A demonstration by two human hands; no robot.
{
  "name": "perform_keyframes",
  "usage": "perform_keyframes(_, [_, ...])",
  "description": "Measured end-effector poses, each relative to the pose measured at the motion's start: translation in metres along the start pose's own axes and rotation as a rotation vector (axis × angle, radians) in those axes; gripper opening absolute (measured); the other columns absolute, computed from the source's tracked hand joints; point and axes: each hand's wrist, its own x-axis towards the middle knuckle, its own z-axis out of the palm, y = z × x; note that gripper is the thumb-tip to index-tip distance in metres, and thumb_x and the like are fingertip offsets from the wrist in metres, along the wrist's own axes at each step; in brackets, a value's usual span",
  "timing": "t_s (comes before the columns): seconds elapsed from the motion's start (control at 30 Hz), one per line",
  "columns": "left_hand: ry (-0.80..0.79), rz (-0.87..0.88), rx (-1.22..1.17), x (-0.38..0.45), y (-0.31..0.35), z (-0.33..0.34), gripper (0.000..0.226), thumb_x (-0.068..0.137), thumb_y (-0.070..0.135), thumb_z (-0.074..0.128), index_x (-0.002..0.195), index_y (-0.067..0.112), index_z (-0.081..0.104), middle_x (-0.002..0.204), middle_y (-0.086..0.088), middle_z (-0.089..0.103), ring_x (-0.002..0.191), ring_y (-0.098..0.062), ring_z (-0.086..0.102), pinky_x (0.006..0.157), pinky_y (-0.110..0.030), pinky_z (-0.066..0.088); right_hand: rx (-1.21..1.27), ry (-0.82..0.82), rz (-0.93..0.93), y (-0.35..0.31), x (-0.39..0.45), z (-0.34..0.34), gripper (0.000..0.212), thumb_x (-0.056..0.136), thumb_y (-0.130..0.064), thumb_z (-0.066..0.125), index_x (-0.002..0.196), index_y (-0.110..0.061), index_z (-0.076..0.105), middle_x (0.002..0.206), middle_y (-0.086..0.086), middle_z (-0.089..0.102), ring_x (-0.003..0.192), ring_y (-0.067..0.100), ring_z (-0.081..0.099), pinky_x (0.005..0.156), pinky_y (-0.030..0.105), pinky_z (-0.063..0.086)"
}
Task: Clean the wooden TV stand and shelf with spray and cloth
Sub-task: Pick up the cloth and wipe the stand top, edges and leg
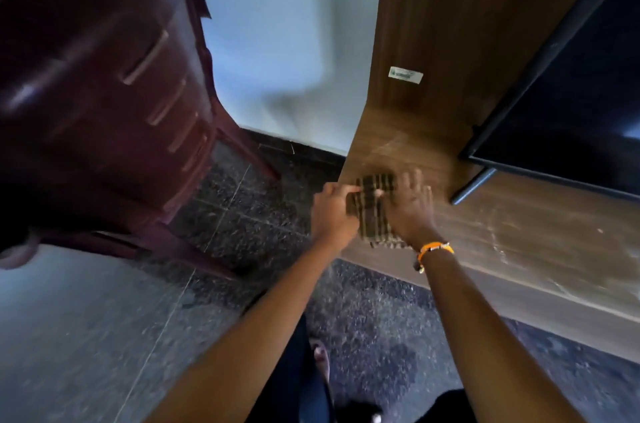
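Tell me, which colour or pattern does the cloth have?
The cloth is dark brown with lighter tan stripes, somewhat blurred, in the head view.

A dark checked cloth, bunched and motion-blurred, lies at the left corner of the streaked, brown wooden TV stand, beneath its upright wooden back panel.

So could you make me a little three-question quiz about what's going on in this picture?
1. True or false: both hands are on the cloth.
2. Which wrist wears the orange bracelet: A left, B right?
3. Fill in: the cloth lies on the wooden TV stand near its ____ end, by the maroon chair.

Key:
1. True: the left hand holds its edge and the right hand presses on top.
2. B
3. left
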Motion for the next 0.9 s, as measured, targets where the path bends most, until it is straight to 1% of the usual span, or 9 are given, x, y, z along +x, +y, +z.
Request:
perform_keyframes(0.1, [0.162, 0.038, 0.011, 0.022, -0.031, 0.019, 0.044, 0.083, 0.000, 0.049, 0.122, 0.018, 0.055, 0.128, -0.009, 0.047, 0.114, -0.029, 0.047, 0.098, -0.040, 0.041, -0.165, 0.023, -0.218, 0.004, -0.007, 0.043, 0.057, 0.096, -0.043, 0.032, 0.149, -0.027, 0.017, 0.159, 0.004, 0.010, 0.148, 0.027, 0.001, 0.119, 0.041, 0.007])
perform_keyframes(0.27, [0.315, 0.150, -0.027, 0.107, -0.061, 0.038, 0.037, 0.088, 0.003, 0.047, 0.119, 0.020, 0.056, 0.128, -0.010, 0.046, 0.117, -0.030, 0.047, 0.101, -0.043, 0.039, -0.141, 0.231, -0.386, 0.016, 0.036, 0.064, 0.055, 0.092, -0.044, 0.032, 0.144, -0.027, 0.028, 0.153, -0.001, 0.031, 0.145, 0.023, 0.022, 0.115, 0.036, 0.022])
perform_keyframes(0.43, [0.184, 0.168, -0.361, 0.122, -0.069, 0.053, 0.032, 0.098, 0.011, 0.038, 0.129, 0.014, 0.048, 0.136, -0.010, 0.040, 0.119, -0.025, 0.049, 0.094, -0.033, 0.045, -0.075, 0.341, -0.224, 0.026, 0.058, 0.043, 0.036, 0.094, -0.032, 0.044, 0.125, -0.013, 0.040, 0.131, 0.014, 0.046, 0.114, 0.038, 0.052, 0.091, 0.040, 0.040])
perform_keyframes(0.57, [0.094, 0.145, -0.616, 0.093, -0.084, 0.060, 0.034, 0.101, 0.020, 0.035, 0.133, 0.019, 0.047, 0.136, -0.004, 0.049, 0.121, -0.017, 0.049, 0.101, -0.031, 0.039, -0.073, 0.453, -0.012, 0.036, 0.021, 0.053, 0.037, 0.094, -0.029, 0.041, 0.121, -0.004, 0.043, 0.135, 0.021, 0.041, 0.127, 0.038, 0.041, 0.105, 0.043, 0.034])
perform_keyframes(0.63, [0.079, 0.073, -0.881, 0.079, -0.081, 0.066, 0.035, 0.102, 0.029, 0.032, 0.128, 0.019, 0.054, 0.122, -0.004, 0.062, 0.112, -0.016, 0.058, 0.099, -0.032, 0.045, -0.137, 0.417, 0.000, 0.026, -0.002, 0.070, 0.052, 0.094, -0.036, 0.037, 0.135, -0.004, 0.035, 0.150, 0.023, 0.026, 0.142, 0.035, 0.022, 0.115, 0.041, 0.022])
perform_keyframes(0.7, [0.055, -0.017, -1.197, 0.077, -0.079, 0.067, 0.046, 0.100, 0.043, 0.025, 0.118, 0.016, 0.059, 0.089, -0.004, 0.073, 0.083, -0.014, 0.069, 0.074, -0.025, 0.055, -0.200, 0.350, -0.135, 0.007, -0.014, 0.092, 0.062, 0.094, -0.043, 0.033, 0.146, -0.010, 0.023, 0.158, 0.016, 0.011, 0.147, 0.031, 0.006, 0.118, 0.039, 0.012])
perform_keyframes(0.77, [-0.031, -0.063, -1.498, 0.081, -0.078, 0.064, 0.061, 0.096, 0.055, 0.019, 0.099, 0.011, 0.061, 0.072, -0.004, 0.073, 0.065, -0.017, 0.070, 0.055, -0.023, 0.055, -0.213, 0.284, -0.340, -0.011, -0.006, 0.100, 0.059, 0.095, -0.042, 0.035, 0.148, -0.021, 0.022, 0.159, 0.008, 0.010, 0.147, 0.027, 0.004, 0.118, 0.038, 0.010])
perform_keyframes(0.83, [-0.034, -0.056, -1.583, 0.085, -0.078, 0.066, 0.068, 0.093, 0.060, 0.016, 0.094, 0.011, 0.062, 0.077, -0.005, 0.073, 0.069, -0.019, 0.070, 0.055, -0.025, 0.055, -0.227, 0.198, -0.445, -0.019, 0.014, 0.092, 0.053, 0.095, -0.038, 0.036, 0.146, -0.030, 0.025, 0.159, 0.000, 0.015, 0.147, 0.023, 0.009, 0.117, 0.036, 0.012])
perform_keyframes(0.9, [0.078, -0.059, -1.496, 0.084, -0.076, 0.070, 0.064, 0.095, 0.057, 0.018, 0.108, 0.010, 0.061, 0.097, -0.007, 0.069, 0.087, -0.022, 0.067, 0.068, -0.031, 0.056, -0.214, 0.149, -0.443, -0.013, 0.034, 0.079, 0.050, 0.097, -0.034, 0.036, 0.145, -0.032, 0.027, 0.158, -0.003, 0.018, 0.147, 0.020, 0.013, 0.117, 0.036, 0.014])
